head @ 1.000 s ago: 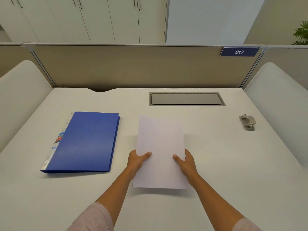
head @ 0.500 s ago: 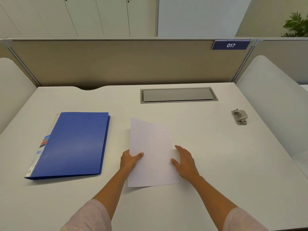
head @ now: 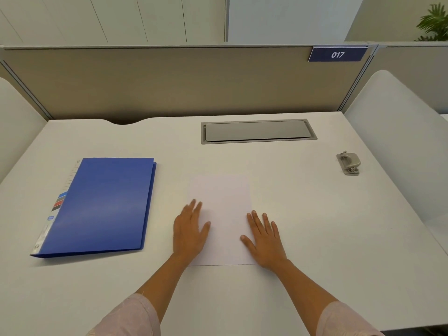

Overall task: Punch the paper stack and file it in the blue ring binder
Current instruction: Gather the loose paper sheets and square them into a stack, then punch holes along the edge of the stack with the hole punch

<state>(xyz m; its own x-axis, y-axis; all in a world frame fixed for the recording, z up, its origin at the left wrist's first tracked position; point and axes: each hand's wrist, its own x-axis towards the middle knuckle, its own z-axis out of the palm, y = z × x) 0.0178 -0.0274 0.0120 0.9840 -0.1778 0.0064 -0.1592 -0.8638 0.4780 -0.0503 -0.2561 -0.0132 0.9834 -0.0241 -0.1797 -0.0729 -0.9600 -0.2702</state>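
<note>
A white paper stack lies flat on the white desk, squared to the front edge. My left hand rests flat on its left edge with straight fingers. At the stack's right edge lies my right hand, also flat and spread. The blue ring binder lies closed to the left of the stack, spine label facing left. A small grey hole punch sits far off at the right of the desk, out of both hands' reach.
A grey cable-tray lid is set into the desk at the back. Beige partitions close the back, and white side panels stand at left and right. A "017" sign hangs on the partition.
Both hands let go of the lifted paper stack, which now lies flat on the desk. The fingers have uncurled and spread flat at its two sides.
</note>
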